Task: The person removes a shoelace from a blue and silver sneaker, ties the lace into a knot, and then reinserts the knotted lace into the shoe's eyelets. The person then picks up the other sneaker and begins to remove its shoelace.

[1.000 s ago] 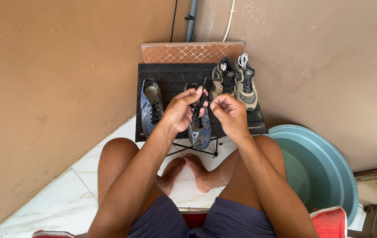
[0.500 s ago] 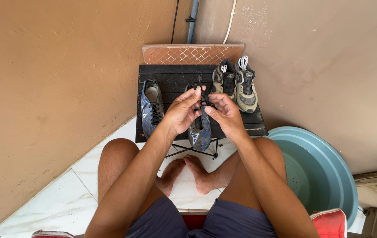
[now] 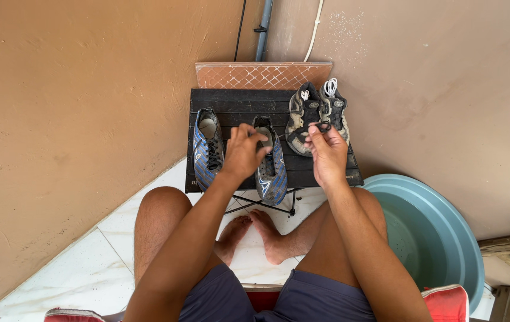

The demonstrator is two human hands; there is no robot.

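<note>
A blue shoe with white stripes (image 3: 270,170) lies on a small black folding table (image 3: 231,104), toe toward me. My left hand (image 3: 244,152) grips its upper side near the opening. Off to the right, my right hand (image 3: 326,152) pinches a black shoelace (image 3: 311,128) that stretches from the shoe. A second blue shoe (image 3: 207,149) with its black lace in place lies at the table's left. A pair of grey and black shoes (image 3: 317,113) with white laces sits at the table's back right.
A light blue plastic basin (image 3: 431,235) stands on the floor to the right. A patterned tile (image 3: 261,74) leans against the wall behind the table. Brown walls close in on both sides. My bare feet (image 3: 255,232) rest on white floor tiles under the table.
My hands have parted. The right hand has pulled the black lace away to the right, and the left hand has settled the shoe down on the table.
</note>
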